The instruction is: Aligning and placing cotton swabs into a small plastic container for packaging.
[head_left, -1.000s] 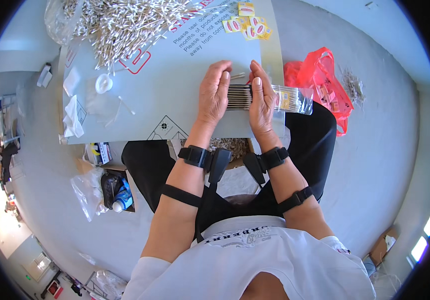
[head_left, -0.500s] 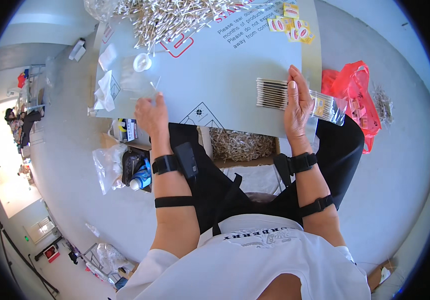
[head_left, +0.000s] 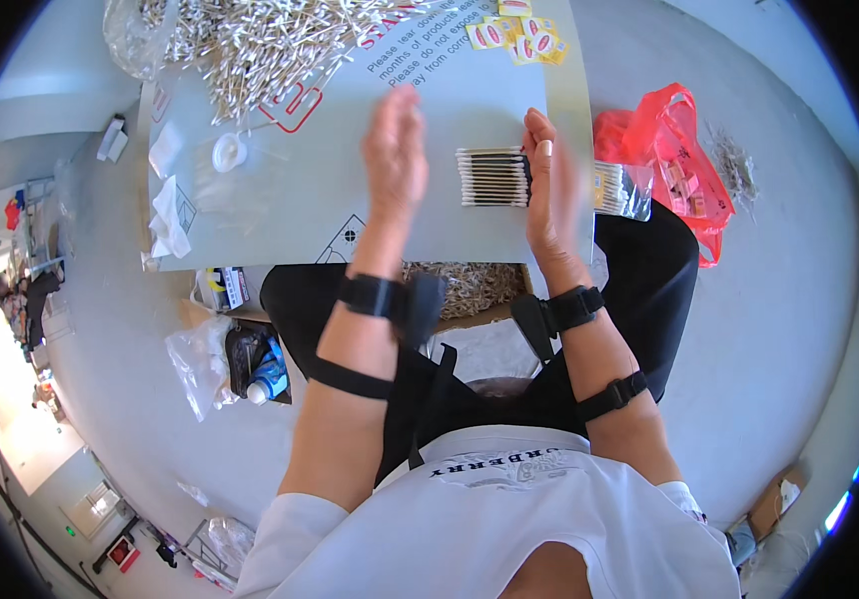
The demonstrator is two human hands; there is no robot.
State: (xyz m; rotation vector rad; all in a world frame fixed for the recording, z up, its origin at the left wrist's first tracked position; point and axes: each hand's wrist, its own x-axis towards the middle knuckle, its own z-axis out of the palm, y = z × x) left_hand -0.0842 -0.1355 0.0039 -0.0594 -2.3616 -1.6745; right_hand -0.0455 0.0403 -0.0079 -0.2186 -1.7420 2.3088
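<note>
A neat row of double-ended cotton swabs (head_left: 492,178) lies side by side on the board. My right hand (head_left: 546,190) stands on edge at the row's right end, fingers straight and partly blurred, touching or nearly touching the tips. My left hand (head_left: 397,150) is over the board to the left of the row, apart from it. It is smeared by motion, but its fingers look stretched out with nothing seen in them. Just beyond my right hand, a clear bag of swabs (head_left: 627,190) with a yellow label lies at the board's right edge.
A large heap of loose swabs (head_left: 270,50) covers the far left of the board (head_left: 290,190). Yellow labels (head_left: 529,42) lie at far right. A round white container (head_left: 230,152) and white tissue (head_left: 169,220) sit left. A red plastic bag (head_left: 674,160) is beyond the right edge.
My left hand has moved right, away from near the white container toward the swab row. My right hand has shifted to the row's right end. The whole view has shifted somewhat.
</note>
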